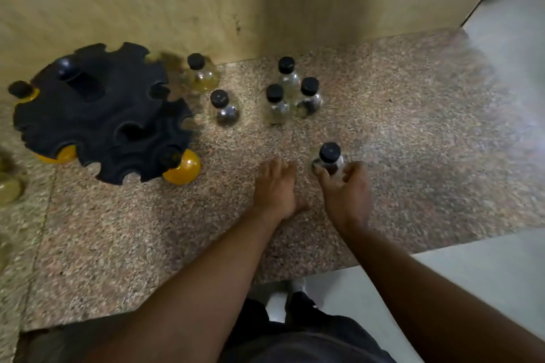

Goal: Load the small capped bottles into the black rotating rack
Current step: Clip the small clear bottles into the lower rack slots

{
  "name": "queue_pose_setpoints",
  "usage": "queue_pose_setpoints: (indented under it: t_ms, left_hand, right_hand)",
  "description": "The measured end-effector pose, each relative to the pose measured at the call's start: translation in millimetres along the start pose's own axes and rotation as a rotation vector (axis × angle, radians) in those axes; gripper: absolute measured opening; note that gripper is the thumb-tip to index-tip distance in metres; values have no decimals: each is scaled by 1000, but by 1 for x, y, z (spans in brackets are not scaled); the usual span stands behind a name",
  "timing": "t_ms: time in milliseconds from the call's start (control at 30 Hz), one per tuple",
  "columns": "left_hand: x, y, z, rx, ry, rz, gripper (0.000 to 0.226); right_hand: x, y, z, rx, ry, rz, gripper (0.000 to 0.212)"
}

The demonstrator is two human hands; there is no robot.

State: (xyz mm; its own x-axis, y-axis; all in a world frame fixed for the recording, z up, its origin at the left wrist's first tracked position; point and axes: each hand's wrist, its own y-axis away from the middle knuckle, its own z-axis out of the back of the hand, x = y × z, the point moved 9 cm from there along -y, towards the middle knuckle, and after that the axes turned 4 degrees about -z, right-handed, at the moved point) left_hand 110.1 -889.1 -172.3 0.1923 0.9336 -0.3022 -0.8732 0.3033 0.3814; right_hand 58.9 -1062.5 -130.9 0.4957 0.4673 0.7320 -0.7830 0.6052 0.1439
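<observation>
A small clear bottle with a black cap (pixel 328 160) stands upright just right of the frame's centre, on a speckled stone countertop (pixel 413 132). The person's right hand (pixel 348 191) reaches up from the lower right and closes its fingertips (pixel 324 178) around the lower body of this bottle; the image is motion-blurred, but the fingers look wrapped on the glass. The left hand (pixel 275 186) lies just to the left of it, fingers together and extended, palm down on or just above the counter, holding nothing.

Above the hands, near the middle of the frame, three more black-capped bottles (pixel 290 88) stand close together in a cluster. To their left stand two others: one with dark contents (pixel 224 107) and, above it, one with pale yellowish contents (pixel 202 74), next to the rack.

The black rotating rack (pixel 100 112) fills the left of the frame, a round tiered carousel with notched slots along its rims. Several slots already hold bottles: an orange-filled one (pixel 182 166) at its lower right edge, another orange one (pixel 57 155) at the lower left, and a capped one (pixel 23 91) at the far left.

A tan wooden panel (pixel 265 0) rises behind the counter. The person's dark trousers (pixel 295 339) show at the bottom edge.
</observation>
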Motion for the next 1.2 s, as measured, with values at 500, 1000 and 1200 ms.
queue_pose_setpoints:
  t_ms: [500,1000,1200]
  left_hand:
    - [9,-5,19,-93,83,22,92]
    - [151,50,35,-895,1991,776,32]
    - [187,83,26,-889,2028,866,35]
  right_hand:
    - [28,-43,-11,193,-67,155,54]
    - [152,14,-103,413,25,523,55]
    - [193,67,-157,589,113,669,58]
